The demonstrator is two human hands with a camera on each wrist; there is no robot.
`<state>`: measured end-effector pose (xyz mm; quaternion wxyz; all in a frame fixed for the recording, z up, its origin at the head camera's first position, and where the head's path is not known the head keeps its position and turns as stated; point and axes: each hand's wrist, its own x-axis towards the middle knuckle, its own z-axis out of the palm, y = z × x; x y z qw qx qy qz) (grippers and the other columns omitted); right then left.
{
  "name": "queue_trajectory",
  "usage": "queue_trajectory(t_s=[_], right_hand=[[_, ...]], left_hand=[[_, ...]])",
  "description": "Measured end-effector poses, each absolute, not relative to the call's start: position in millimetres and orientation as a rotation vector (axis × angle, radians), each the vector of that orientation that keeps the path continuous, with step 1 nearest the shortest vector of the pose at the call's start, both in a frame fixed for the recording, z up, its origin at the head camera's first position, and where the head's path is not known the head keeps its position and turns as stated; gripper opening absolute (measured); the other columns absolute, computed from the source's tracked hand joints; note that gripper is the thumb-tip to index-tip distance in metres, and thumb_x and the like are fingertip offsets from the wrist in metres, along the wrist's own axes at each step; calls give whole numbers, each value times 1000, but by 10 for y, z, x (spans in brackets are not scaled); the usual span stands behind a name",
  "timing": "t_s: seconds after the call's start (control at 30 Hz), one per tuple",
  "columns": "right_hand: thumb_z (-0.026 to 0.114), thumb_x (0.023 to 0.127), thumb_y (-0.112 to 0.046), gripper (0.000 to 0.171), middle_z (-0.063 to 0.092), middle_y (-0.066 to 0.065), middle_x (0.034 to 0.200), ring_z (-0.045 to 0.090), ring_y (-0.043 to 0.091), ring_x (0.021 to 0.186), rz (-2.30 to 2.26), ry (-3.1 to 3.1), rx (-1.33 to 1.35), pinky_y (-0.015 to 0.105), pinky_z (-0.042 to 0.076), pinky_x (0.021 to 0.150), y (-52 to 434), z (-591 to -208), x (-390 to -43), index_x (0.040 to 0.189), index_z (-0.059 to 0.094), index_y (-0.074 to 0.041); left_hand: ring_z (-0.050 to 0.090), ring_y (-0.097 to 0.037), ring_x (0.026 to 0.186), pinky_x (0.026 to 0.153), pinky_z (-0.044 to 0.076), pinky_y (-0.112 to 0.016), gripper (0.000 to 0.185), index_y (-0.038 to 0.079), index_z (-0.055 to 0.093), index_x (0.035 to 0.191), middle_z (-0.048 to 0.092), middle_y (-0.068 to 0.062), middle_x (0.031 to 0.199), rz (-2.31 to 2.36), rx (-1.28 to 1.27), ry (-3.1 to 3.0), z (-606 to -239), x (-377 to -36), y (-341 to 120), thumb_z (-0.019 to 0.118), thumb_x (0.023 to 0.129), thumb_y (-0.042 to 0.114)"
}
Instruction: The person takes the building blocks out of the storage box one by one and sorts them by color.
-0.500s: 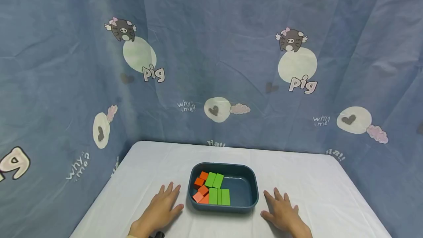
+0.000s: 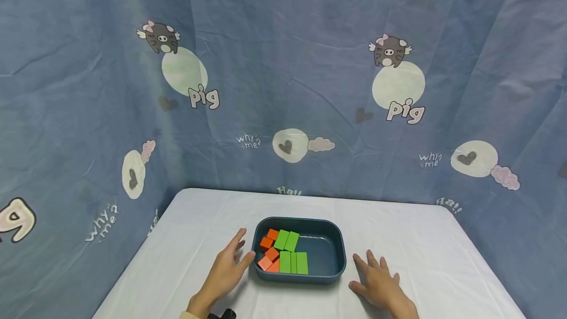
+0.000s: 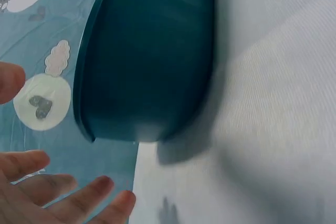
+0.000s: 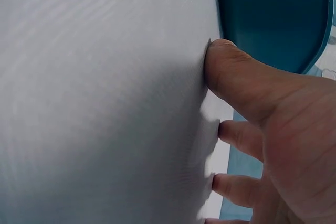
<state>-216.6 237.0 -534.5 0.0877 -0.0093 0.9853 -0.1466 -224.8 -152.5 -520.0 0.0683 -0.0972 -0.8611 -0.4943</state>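
Note:
A dark teal tray (image 2: 325,275) stands on the white tabletop, its left half filled with blocks. Several orange blocks (image 2: 266,243) lie along its left end, and several green blocks (image 2: 302,263) lie beside them toward the middle. Just left of the tray my left hand (image 2: 225,271) hovers with fingers extended and thumb close to the rim; in the left wrist view its fingers (image 3: 100,188) are spread and hold nothing. My right hand (image 2: 377,282) rests on the cloth right of the tray, fingers spread. In the right wrist view its thumb (image 4: 231,72) touches the cloth.
White cloth (image 2: 212,210) covers the table. Behind it and to the left hangs a blue curtain (image 2: 283,87) printed with pigs and clouds. A small black object (image 2: 227,314) shows at my left wrist.
My left hand has lifted off the table and moved right and forward, turning so the thumb nears the tray's left rim. The right hand and the blocks stay put.

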Motion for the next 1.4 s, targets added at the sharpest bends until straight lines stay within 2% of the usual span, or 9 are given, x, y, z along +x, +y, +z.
queue_trajectory(t_s=[0.13, 0.27, 0.5, 0.67, 0.77, 0.9, 1.03, 1.17, 1.4], right_hand=[[78, 82, -52, 83, 34, 35, 154, 25, 69, 135, -435, 2927, -45, 89, 20, 92, 2375, -5323, -2169, 149, 53, -10], [80, 81, -50, 84, 34, 35, 155, 26, 69, 135, -456, 2909, -54, 87, 24, 94, 2391, -5262, -2204, 150, 52, -10], [77, 88, -41, 84, 27, 38, 157, 31, 65, 135, -631, 2932, -146, 74, 31, 104, 2487, -5062, -2262, 155, 42, -6], [76, 90, -36, 83, 27, 39, 156, 35, 58, 138, -706, 2996, -267, 70, 34, 106, 2521, -4916, -2292, 156, 38, -1], [76, 91, -35, 83, 28, 38, 156, 37, 55, 139, -716, 3016, -306, 68, 35, 107, 2494, -4841, -2309, 156, 37, -1], [76, 92, -34, 83, 30, 36, 156, 36, 53, 140, -713, 3038, -350, 67, 35, 108, 2429, -4743, -2353, 157, 36, 0], [75, 92, -33, 83, 31, 35, 157, 36, 51, 141, -732, 3048, -420, 66, 34, 109, 2356, -4645, -2392, 157, 35, 1], [74, 94, -30, 81, 31, 32, 158, 35, 49, 143, -794, 3038, -522, 66, 32, 111, 2248, -4552, -2459, 157, 34, 0], [75, 93, -31, 80, 38, 25, 158, 36, 43, 144, -886, 3007, -638, 61, 33, 113, 2014, -4432, -2523, 157, 37, -2]], left_hand=[[48, -43, 136, 101, 49, -50, 72, 1, 33, 158, 27, -23, 163, -1525, -305, -2566, -5243, -2267, -1452, 66, 100, 29], [44, -42, 139, 100, 50, -49, 71, -3, 36, 155, 26, -23, 163, -1518, -357, -2576, -5302, -2262, -1393, 66, 100, 30], [31, -39, 147, 114, 30, -58, 67, -8, 41, 151, 24, -19, 164, -1452, -449, -2605, -5343, -2234, -1339, 67, 98, 24], [25, -31, 150, 117, 27, -54, 66, -6, 39, 153, 18, -8, 168, -1475, -436, -2602, -5328, -2234, -1312, 66, 96, 14], [24, -26, 151, 117, 27, -51, 65, -6, 40, 152, 19, -3, 167, -1498, -412, -2584, -5324, -2227, -1289, 65, 94, 7], [28, -25, 149, 114, 34, -49, 63, -8, 45, 149, 25, -7, 166, -1487, -376, -2564, -5330, -2221, -1248, 62, 89, -1], [30, -29, 148, 114, 34, -51, 60, -9, 49, 145, 25, -11, 166, -1438, -373, -2574, -5319, -2198, -1211, 60, 87, -1], [32, -30, 148, 113, 35, -52, 59, -8, 51, 145, 24, -10, 166, -1419, -388, -2570, -5286, -2169, -1243, 61, 87, -1], [30, -23, 148, 114, 35, -49, 58, -5, 52, 145, 25, -4, 166, -1440, -393, -2591, -5296, -2062, -1326, 61, 87, -2]])
